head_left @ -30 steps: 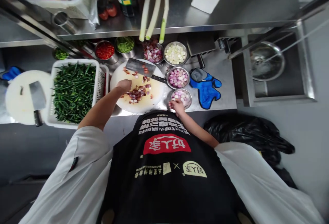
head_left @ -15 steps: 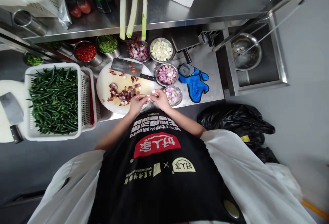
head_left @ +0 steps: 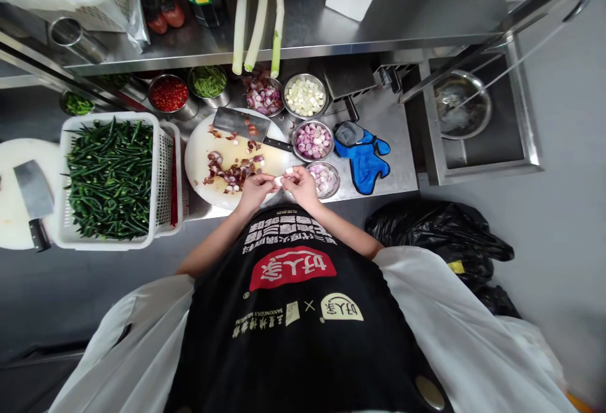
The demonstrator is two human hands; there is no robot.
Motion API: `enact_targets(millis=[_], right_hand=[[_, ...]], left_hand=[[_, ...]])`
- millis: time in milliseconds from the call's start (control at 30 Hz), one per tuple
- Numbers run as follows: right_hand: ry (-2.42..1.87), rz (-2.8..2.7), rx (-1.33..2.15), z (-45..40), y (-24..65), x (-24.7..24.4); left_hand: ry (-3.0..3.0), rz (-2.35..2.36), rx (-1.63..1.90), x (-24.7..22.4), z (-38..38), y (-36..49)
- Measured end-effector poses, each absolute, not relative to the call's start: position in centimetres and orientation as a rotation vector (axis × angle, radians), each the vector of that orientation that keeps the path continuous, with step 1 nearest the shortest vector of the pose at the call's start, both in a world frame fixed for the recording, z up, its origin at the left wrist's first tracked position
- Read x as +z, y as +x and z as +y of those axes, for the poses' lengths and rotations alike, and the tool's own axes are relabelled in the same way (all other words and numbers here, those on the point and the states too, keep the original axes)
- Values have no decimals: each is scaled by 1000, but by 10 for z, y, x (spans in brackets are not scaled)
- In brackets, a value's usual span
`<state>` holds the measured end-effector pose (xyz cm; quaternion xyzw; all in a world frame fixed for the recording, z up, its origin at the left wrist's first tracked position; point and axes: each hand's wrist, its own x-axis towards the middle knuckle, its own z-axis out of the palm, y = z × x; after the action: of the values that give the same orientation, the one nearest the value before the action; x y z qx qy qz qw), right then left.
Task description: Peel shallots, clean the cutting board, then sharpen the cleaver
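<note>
My left hand [head_left: 255, 192] and my right hand [head_left: 302, 187] meet at the near right edge of the round white cutting board [head_left: 196, 170]. Between their fingertips they pinch a small pale shallot piece [head_left: 278, 181]. Reddish-brown peelings [head_left: 237, 173] and small bulbs lie on the board. Across its far side rests a cleaver [head_left: 237, 122], its black handle pointing right. Just beyond my right hand is a metal bowl of peeled shallots [head_left: 324, 179]; a second bowl of purple shallots [head_left: 312, 140] stands behind it.
A white basket of green chillies [head_left: 111, 179] stands left, beside another board with a cleaver [head_left: 34, 189]. Blue gloves [head_left: 364, 157] lie right of the bowls. A steel shelf [head_left: 303, 50] overhangs the back; a sink [head_left: 492, 141] is at the right.
The view has shifted, so the counter and its items appear slightly farther right. My hands stay together, fingertips still pinching the small pale piece.
</note>
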<state>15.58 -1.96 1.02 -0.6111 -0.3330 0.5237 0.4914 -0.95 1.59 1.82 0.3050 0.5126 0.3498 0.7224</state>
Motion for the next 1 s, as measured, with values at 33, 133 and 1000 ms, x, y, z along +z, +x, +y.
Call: enact_targets(millis=[33,133,1000], right_hand=[[-1475,-805,1268,-20,156,11],[-1457,-783,1280,-19,157,12],[-1400,-536,1465,-27,153,6]], left_hand=[[684,1134,780,18,16,-8],[715,1122,814,18,16,-6],[1347,1211,785,6,-1,-1]])
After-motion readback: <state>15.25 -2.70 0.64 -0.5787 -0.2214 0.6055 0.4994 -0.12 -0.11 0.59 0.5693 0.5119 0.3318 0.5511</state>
